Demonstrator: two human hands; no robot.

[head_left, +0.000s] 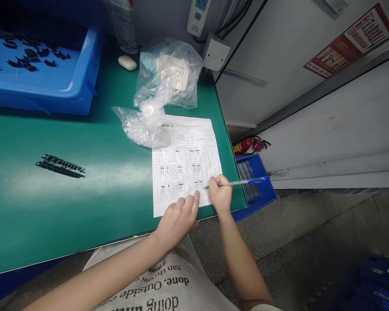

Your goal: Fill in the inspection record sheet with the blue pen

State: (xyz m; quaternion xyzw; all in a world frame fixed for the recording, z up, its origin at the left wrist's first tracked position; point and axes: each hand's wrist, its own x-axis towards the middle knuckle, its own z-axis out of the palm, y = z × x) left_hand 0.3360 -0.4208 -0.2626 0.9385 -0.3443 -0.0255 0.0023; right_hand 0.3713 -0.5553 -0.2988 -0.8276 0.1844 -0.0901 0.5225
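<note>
A printed form (184,160) with handwritten entries in its table lies on the green tabletop (116,194), near its right corner. My right hand (221,194) grips a pen (238,182), its tip at the lower right of the form and its blue end pointing right. Just to the left, my left hand (179,217) rests on the form's lower edge, index finger stretched toward the pen tip, the other fingers bent. A clear plastic bag of small pieces (142,127) covers the form's upper left corner.
A blue tray (81,93) with dark curved pieces stands at the back left. Black strips (60,166) lie left of centre. Behind the form are another plastic bag (181,65) and a white oval object (127,63). Below the right edge sits a blue crate (262,194), near a fire extinguisher (246,146).
</note>
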